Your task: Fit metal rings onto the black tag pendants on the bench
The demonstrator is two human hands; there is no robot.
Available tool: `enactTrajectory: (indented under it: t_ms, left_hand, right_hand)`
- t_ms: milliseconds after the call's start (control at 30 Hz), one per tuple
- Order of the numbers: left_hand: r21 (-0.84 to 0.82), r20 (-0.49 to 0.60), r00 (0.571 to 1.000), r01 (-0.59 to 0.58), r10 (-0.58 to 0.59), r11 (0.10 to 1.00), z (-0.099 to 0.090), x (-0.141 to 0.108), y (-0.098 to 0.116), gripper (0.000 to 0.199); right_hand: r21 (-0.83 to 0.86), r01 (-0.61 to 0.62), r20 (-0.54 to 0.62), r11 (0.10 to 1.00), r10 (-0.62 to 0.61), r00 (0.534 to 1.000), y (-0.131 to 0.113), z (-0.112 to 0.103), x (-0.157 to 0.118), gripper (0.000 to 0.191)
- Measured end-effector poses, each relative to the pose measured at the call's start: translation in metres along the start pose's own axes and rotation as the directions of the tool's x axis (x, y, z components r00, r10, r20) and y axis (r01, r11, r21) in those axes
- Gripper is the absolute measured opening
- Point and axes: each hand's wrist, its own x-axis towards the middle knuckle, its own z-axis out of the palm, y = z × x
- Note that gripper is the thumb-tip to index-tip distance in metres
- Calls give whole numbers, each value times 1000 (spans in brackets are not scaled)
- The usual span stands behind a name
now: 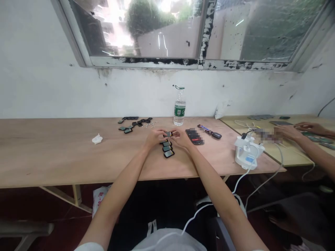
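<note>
Between the fingertips of my left hand (155, 137) and my right hand (181, 138) is a small black device with a grey screen-like face (168, 134). Both hands are closed on it, just above the wooden table. Directly below it, a short row of similar black-edged pieces (169, 153) lies on the wood, the upper one partly covered by my fingers. Beyond my left hand, more such pieces (128, 130) lie face up near several dark parts (142, 122) and small light bits (149, 125). A phone (193, 136) rests just right of my right hand.
A water bottle (179, 113) stands by the wall. Right of the phone lie a wrapped candy bar (204, 129) and a black fob-like object (216, 135). Crumpled tissue (97, 139) is at left. White power sockets with cables (246, 157) stand near a co-worker's hands (288, 132).
</note>
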Motion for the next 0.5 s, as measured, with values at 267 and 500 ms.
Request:
enactTrajectory:
  t_ms: [267,500]
  left_hand:
    - [12,-59,994,88,-87,996,0,0,-7,12]
    - [42,-121,907,411,-403,911,-12,-9,-32,12]
  right_hand:
    - [-109,43,-31,993,-47,998,9,-8,5,25]
    - [-571,-303,-151,763,265,952,19,-32,2,44]
